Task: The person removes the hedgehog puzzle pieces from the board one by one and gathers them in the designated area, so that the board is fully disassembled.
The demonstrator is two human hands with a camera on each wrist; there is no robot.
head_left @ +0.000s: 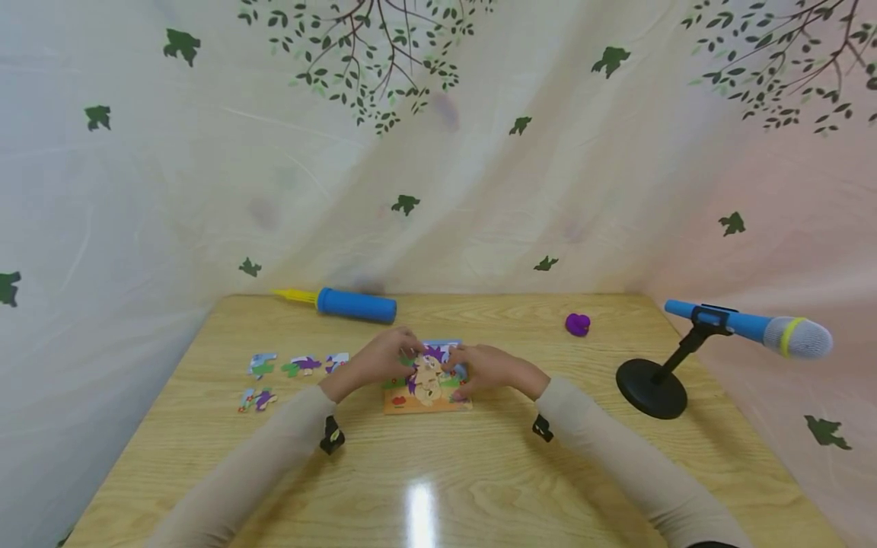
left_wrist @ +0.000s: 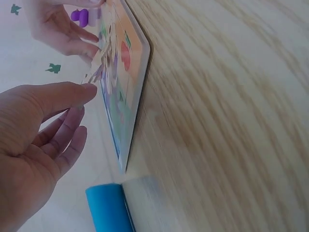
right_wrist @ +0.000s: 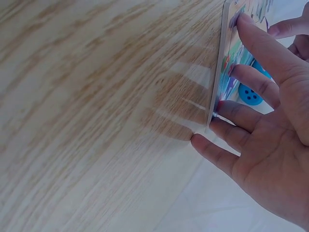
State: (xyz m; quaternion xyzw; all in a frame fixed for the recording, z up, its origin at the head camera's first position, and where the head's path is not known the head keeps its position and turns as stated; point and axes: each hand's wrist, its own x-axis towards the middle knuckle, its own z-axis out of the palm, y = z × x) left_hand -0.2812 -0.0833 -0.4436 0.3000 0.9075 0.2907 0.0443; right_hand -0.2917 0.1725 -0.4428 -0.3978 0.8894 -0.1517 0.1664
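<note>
A jigsaw puzzle board (head_left: pixel 414 405) with an orange border and a purple-haired cartoon animal lies flat on the table, between both hands. At its upper left, my left hand (head_left: pixel 379 358) pinches a small puzzle piece (left_wrist: pixel 96 75) between thumb and fingers, tilted over the picture. My right hand (head_left: pixel 489 367) spreads over the board's right side. In the right wrist view, its extended thumb and fingers (right_wrist: pixel 256 79) rest on the board, the little finger reaching the table beside its edge. The head view leaves the held piece mostly hidden behind the left fingers.
Several loose puzzle pieces (head_left: pixel 301 365) lie left of the board on the wooden table (head_left: pixel 507 479). A blue hand pump (head_left: pixel 356 304) with a yellow nozzle is at the back. To the right are a purple toy duck (head_left: pixel 578 325) and a blue microphone (head_left: pixel 750 326) on a black stand.
</note>
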